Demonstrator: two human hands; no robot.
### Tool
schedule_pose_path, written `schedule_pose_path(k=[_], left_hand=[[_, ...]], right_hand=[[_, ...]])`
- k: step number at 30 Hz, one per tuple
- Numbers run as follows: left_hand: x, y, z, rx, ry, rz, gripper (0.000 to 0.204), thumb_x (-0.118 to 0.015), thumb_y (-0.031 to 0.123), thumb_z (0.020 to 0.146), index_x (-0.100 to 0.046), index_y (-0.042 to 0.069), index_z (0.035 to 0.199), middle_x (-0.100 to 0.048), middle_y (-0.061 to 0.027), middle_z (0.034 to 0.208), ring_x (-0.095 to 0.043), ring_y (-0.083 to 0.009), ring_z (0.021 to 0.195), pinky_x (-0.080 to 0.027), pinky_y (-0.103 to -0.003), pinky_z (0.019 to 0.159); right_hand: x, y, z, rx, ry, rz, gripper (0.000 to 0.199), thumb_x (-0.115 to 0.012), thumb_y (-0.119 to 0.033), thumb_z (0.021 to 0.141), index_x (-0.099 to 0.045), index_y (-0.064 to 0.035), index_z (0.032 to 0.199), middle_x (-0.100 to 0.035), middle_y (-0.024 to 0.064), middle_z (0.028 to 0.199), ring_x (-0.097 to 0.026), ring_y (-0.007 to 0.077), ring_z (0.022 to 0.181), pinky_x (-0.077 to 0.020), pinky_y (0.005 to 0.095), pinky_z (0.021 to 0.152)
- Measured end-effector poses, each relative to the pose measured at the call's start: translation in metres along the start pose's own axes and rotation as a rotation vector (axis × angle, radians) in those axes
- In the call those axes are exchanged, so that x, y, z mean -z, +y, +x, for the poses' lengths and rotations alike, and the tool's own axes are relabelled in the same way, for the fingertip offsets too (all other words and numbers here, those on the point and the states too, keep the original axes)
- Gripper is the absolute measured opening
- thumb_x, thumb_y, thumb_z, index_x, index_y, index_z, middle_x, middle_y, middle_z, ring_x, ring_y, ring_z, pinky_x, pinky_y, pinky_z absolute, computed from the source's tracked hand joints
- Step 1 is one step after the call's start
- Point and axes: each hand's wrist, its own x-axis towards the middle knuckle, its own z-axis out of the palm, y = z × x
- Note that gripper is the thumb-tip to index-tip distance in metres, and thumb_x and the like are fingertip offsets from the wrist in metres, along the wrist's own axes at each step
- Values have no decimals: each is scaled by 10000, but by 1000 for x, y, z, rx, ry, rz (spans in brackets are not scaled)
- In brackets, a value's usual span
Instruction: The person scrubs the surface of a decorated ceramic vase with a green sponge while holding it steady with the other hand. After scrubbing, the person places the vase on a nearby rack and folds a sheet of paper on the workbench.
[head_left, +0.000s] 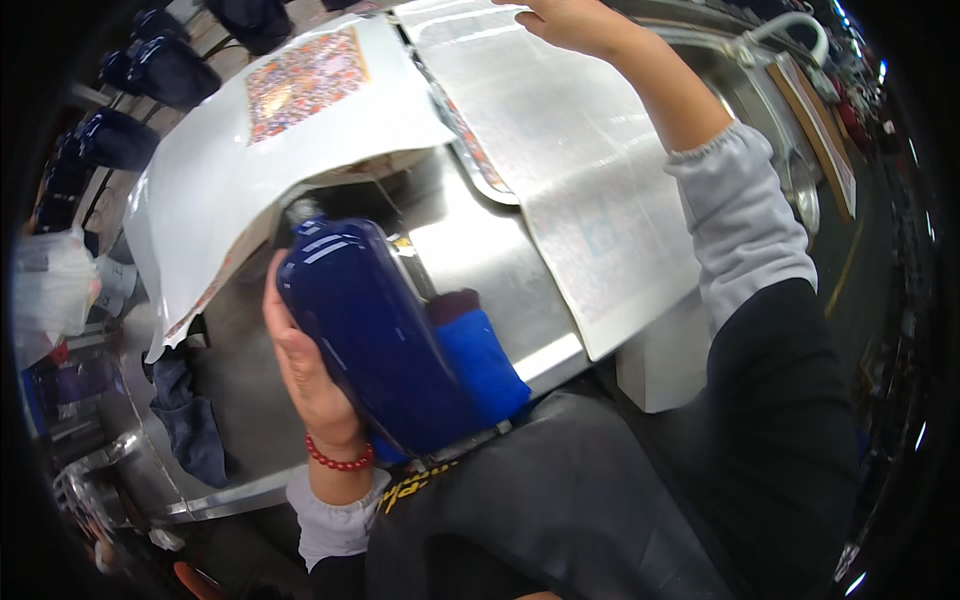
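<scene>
My left hand [307, 385], with a red bead bracelet at the wrist, is closed around the left side of a glossy dark blue bottle [375, 330]. The bottle is tilted, its narrow neck pointing away and its base close to my apron. A bright blue cloth [482, 365] lies against its right side. My right hand [560, 18] is stretched out at the top edge, over a translucent sheet [590, 190]; its fingertips are partly cut off, and those in view look extended. Left of that sheet lies a white sheet [200, 195] with a colourful speckled printed block.
Under the sheets is a metal worktop [480, 250] with a tray edge [490, 180]. Several dark blue bottles [170, 70] stand at the upper left. A dark cloth [190, 420] lies at the left front. A sink with a tap [795, 35] is at the far right.
</scene>
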Motion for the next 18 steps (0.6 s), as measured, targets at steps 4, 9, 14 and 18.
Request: schedule_pose_path(k=[4,9,14,18], left_hand=[[-17,21,-3,-199,146,164,648,-453,415,1083,-313,-51,1510,-498,-175,1430,-535,-233,1258,-420,-340,1080],[-82,82,-40,-568,-392,837,245,-716,136,930,-679,3,1132,-637,-201,1240,-605,-338,1149,-487,-427,956],[-168,34,-37,-505,-723,868,248,-777,103,786,-598,24,938,-619,-228,1011,-582,-397,904,-508,-458,754],[-188,19,-37,-410,-871,1090,316,-796,143,781,-580,-8,956,-596,-253,957,-584,-401,980,-536,-450,735]], right_hand=[[72,-39,-149,-108,-40,1,353,-656,-124,874,-665,-81,1224,-602,178,1299,-570,343,1221,-455,439,1049],[125,-133,-285,-498,19,183,226,-687,-49,884,-679,-26,1109,-616,136,1263,-615,309,1169,-489,379,978],[114,-219,-336,-716,186,291,206,-704,1,841,-686,-17,1046,-603,153,1236,-571,355,1185,-469,408,997],[102,-243,-361,-783,262,341,215,-719,25,816,-685,-14,1026,-583,158,1229,-542,375,1213,-461,436,1012]])
